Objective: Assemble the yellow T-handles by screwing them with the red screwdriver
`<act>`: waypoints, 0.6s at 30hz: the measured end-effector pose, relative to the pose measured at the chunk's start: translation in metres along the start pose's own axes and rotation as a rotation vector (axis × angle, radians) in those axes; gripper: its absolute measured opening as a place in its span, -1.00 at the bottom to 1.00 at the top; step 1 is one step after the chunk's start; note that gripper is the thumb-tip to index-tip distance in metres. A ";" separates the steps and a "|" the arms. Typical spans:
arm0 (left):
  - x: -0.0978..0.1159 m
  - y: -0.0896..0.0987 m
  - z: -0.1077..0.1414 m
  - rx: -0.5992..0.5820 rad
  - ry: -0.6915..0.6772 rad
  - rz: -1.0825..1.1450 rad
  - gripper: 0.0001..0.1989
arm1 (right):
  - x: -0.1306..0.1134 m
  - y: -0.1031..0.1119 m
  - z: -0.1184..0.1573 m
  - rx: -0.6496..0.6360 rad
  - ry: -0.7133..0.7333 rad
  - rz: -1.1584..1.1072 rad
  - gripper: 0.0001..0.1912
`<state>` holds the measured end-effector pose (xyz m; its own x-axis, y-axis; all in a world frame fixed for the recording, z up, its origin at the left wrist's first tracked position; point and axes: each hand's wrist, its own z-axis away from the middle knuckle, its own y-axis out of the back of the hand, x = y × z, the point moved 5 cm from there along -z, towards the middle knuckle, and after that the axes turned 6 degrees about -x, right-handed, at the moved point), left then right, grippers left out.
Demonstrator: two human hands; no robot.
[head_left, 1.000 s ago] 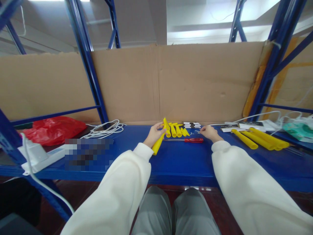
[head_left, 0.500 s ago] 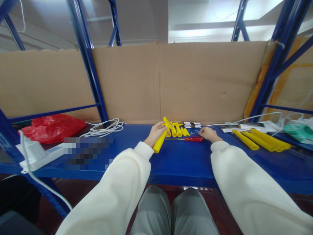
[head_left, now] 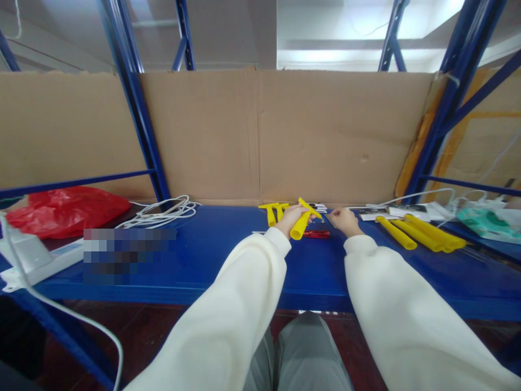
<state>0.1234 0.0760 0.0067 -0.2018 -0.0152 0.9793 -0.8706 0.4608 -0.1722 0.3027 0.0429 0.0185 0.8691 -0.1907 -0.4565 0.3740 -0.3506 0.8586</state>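
My left hand (head_left: pixel 290 218) is closed round a yellow T-shaped piece (head_left: pixel 300 225), its wide tube end tilted down toward me. Just right of it, my right hand (head_left: pixel 344 220) has its fingers pinched together over the blue tabletop; whatever is between them is too small to make out. Other yellow T-shaped pieces (head_left: pixel 270 214) lie to the left of my left hand. A red-handled screwdriver (head_left: pixel 317 234) rests below and between the hands, partly covered by the held piece. Behind the left hand, small black-and-white items (head_left: pixel 321 208) show in part.
Several yellow tubes (head_left: pixel 396 233) lie at the right beside white packets and a green-and-white bag (head_left: pixel 490 221). White cable (head_left: pixel 166 212), a red plastic bag (head_left: pixel 67 210) and a power strip (head_left: pixel 52 263) are at the left. A cardboard panel (head_left: pixel 203 136) stands behind.
My left hand has moved right with the yellow T-shaped piece, closer to my right hand, uncovering the pieces on the left. The view has shifted slightly to the right.
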 end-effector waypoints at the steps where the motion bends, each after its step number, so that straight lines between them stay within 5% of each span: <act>1: -0.003 -0.004 -0.005 0.014 0.019 0.018 -0.90 | 0.000 0.000 0.001 0.002 0.003 -0.006 -0.68; 11: -0.013 -0.009 -0.013 0.087 0.143 0.035 -0.84 | -0.002 -0.003 -0.001 0.023 0.012 0.006 -0.73; 18: 0.035 0.021 0.013 0.188 -0.055 -0.174 -0.68 | -0.015 -0.012 -0.002 -0.034 0.169 -0.030 -0.75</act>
<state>0.0921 0.0742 0.0357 -0.0613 -0.1303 0.9896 -0.9613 0.2744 -0.0234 0.2862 0.0520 0.0152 0.8981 -0.0229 -0.4392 0.4094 -0.3217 0.8538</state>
